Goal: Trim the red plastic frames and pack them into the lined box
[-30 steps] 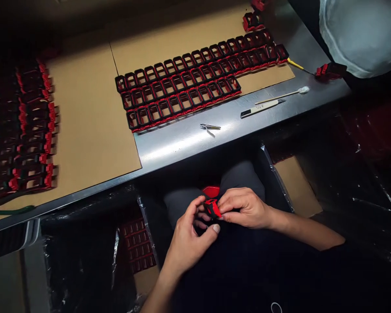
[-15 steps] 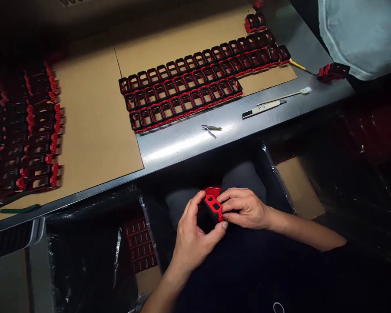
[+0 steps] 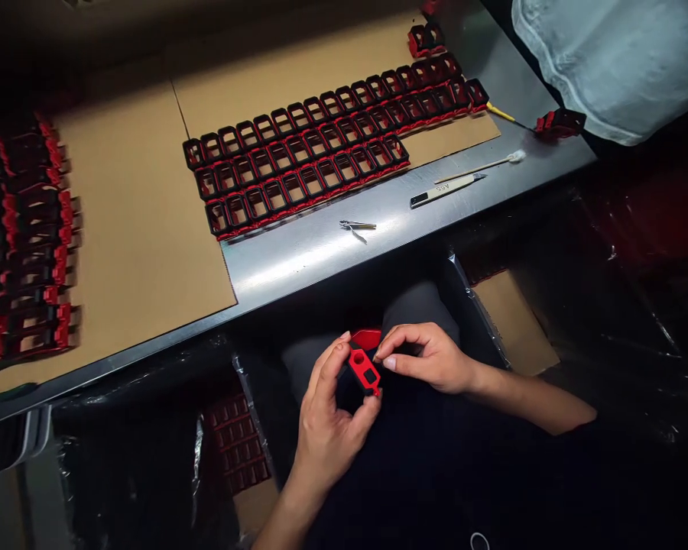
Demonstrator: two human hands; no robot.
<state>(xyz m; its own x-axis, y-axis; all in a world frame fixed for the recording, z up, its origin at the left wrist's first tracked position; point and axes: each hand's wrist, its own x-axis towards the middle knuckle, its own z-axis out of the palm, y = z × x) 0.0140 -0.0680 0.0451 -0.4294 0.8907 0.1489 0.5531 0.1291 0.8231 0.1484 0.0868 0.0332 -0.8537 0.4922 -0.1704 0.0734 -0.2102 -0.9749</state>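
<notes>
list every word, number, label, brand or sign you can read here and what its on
"A55": upside down on the pale handle of the craft knife; the last two characters could be S's.
Nothing else is readable: any marks on the nail clipper or on the red-and-black frame in the left hand are too small to make out.

Exposure: uneven, dim overall. Soft-edged shadow darkens the far cardboard [image 3: 126, 229]; broad white glare lies on the steel tabletop [image 3: 287, 269]. Left-hand rows of frames [image 3: 28, 252] sink into murk. Black plastic sheeting [image 3: 137, 466] returns thin glints. Held red-and-black casing [image 3: 358, 369] reads fairly sharp. Lower right: near-black.
</notes>
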